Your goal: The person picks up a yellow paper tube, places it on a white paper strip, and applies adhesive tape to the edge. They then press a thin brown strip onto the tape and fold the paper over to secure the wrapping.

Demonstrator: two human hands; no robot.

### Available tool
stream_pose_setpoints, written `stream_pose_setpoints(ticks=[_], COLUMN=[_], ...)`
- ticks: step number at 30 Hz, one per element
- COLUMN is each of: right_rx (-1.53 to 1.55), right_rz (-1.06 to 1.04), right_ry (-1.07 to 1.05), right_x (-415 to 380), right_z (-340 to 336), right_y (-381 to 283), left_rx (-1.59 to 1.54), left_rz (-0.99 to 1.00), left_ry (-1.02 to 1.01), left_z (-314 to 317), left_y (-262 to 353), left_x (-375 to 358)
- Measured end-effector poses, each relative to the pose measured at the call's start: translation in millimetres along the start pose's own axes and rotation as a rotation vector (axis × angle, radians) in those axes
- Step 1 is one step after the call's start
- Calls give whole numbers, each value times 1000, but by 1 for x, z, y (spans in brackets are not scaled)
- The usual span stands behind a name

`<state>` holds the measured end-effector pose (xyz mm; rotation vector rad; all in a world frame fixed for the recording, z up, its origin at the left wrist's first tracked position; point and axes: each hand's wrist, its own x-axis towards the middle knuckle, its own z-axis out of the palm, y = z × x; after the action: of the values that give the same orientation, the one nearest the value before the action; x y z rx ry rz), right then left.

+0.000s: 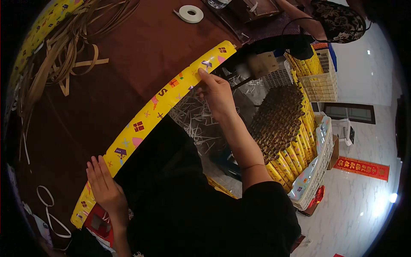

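A long yellow printed strip (141, 124), patterned with gifts and scissors, runs diagonally along the edge of the brown-covered table (115, 73). Near its lower end my left hand (105, 186) lies flat across it, fingers stretched out side by side. Toward the upper end my right hand (216, 92) pinches the strip's near edge, the thumb side on top and the other fingers curled beneath, partly hidden.
Brown flat strips (64, 55) lie tangled at the upper left, with a white tape roll (191, 14) at the top. On the right, a basket (319, 180) holds many yellow-wrapped tubes (278, 124). Shredded strips (201, 120) lie below the table. Another person's arm (304, 21) shows top right.
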<state>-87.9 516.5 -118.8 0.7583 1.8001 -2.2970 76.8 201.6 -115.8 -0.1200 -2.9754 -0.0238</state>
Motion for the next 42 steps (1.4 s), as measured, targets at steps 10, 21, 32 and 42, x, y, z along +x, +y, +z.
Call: stream_pose_setpoints(ticks=[10, 21, 32, 42], right_rx=[29, 85, 405, -136], right_rz=[-179, 108, 316, -727], right_ry=[-120, -309, -421, 23], right_x=[14, -10, -45, -58], right_z=[-13, -35, -31, -2], right_y=[10, -16, -23, -17], left_rx=[-86, -70, -2, -78], left_rz=[-50, -19, 7, 8], left_ry=[7, 77, 74, -37], left_z=[-3, 6, 7, -20], left_y=[3, 1, 1, 4], left_x=[1, -2, -3, 14])
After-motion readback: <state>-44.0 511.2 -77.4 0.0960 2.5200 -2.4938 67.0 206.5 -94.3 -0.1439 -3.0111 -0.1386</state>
